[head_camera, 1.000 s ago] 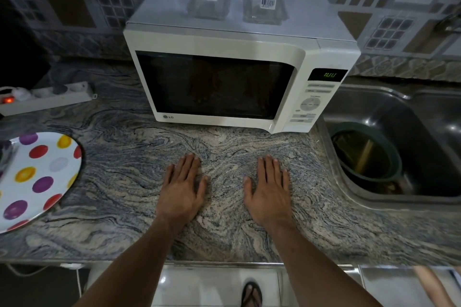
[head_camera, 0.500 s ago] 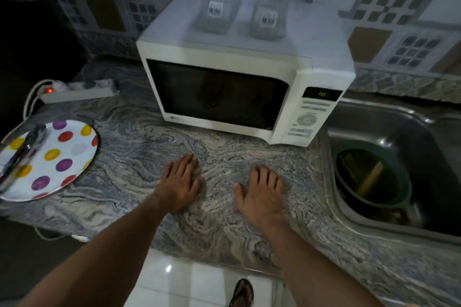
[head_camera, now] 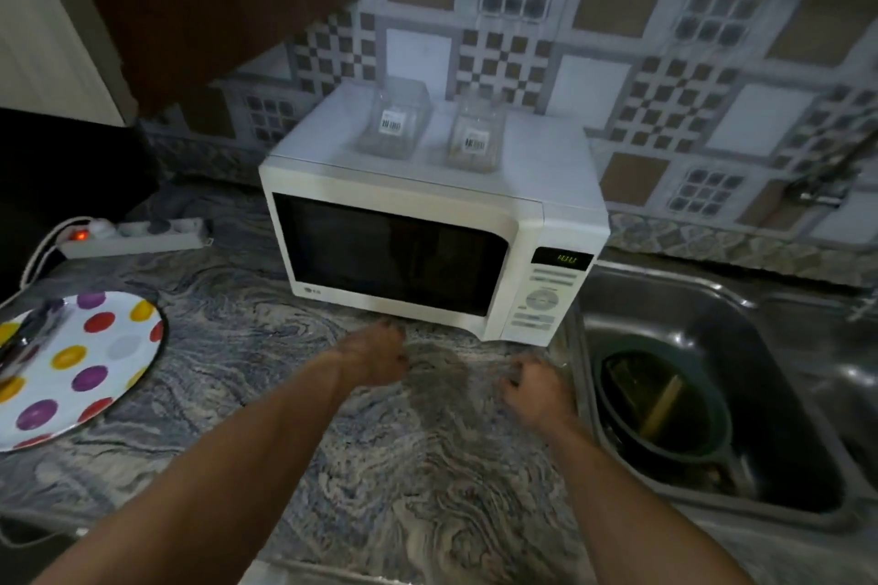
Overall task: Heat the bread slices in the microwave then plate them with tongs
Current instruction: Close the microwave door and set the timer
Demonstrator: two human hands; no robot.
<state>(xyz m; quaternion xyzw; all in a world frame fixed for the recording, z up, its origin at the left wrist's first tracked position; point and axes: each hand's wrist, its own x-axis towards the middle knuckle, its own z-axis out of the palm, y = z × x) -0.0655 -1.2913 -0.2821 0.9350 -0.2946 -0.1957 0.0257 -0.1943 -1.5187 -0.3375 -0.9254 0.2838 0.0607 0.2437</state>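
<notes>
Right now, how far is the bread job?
Done: microwave door shut, display lit; bread not visible. In hand: nothing; left hand and right hand hold nothing. Left: open the door, tong slices onto the plate.

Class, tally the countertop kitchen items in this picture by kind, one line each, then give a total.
Microwave: 1
Clear containers on the microwave: 2
Spotted plate: 1
Power strip: 1
Total: 5

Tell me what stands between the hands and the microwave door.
Nothing visible. The left hand and right hand are over bare countertop just in front of the microwave, whose door is closed. The plate lies off to the left, out of the way.
</notes>
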